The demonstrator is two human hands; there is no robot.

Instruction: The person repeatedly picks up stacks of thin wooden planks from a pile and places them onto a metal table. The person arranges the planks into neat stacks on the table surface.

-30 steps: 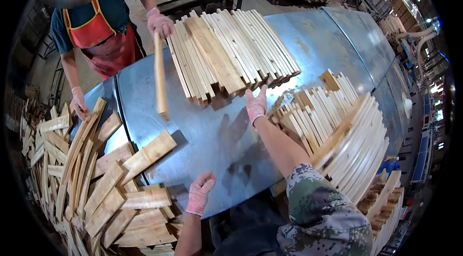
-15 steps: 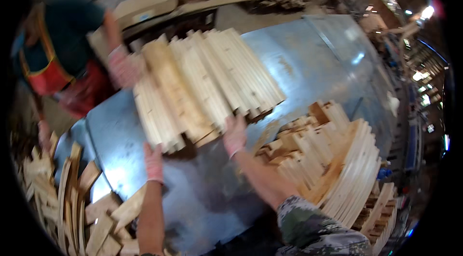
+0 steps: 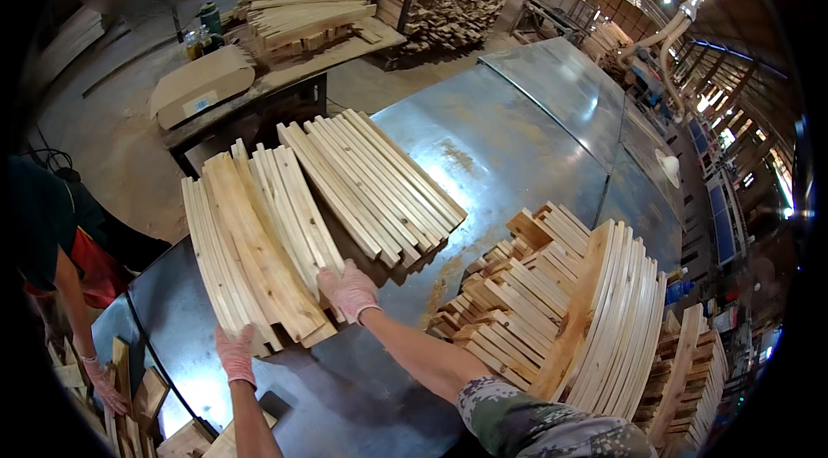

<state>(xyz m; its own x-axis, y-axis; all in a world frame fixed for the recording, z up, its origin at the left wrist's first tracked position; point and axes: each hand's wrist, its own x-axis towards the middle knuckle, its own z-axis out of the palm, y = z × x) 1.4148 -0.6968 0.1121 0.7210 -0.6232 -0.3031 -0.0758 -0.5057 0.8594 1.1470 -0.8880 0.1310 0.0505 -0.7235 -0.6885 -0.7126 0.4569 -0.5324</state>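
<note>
Long pale wooden strips lie side by side on a metal table, parted into two groups. Around the near end of the left group of wooden strips (image 3: 250, 238) are both my gloved hands. My left hand (image 3: 235, 353) grips its left near corner, fingers bent against the wood. On the opposite edge, my right hand (image 3: 349, 290) is closed against the outermost strip, its thumb side toward the gap. The right group of strips (image 3: 375, 186) lies beyond that gap, untouched.
The metal table (image 3: 517, 130) carries a large stack of wooden strips (image 3: 552, 307) at right. Short wood pieces (image 3: 151, 398) are heaped at lower left, where a co-worker's gloved hand (image 3: 105, 385) reaches. Behind stands a bench with a cardboard piece (image 3: 203, 83) and more boards (image 3: 302, 14).
The strips have parted into two groups, and my hands now hold the left one. The co-worker has let go of the strips and moved toward the lower left. My view has shifted.
</note>
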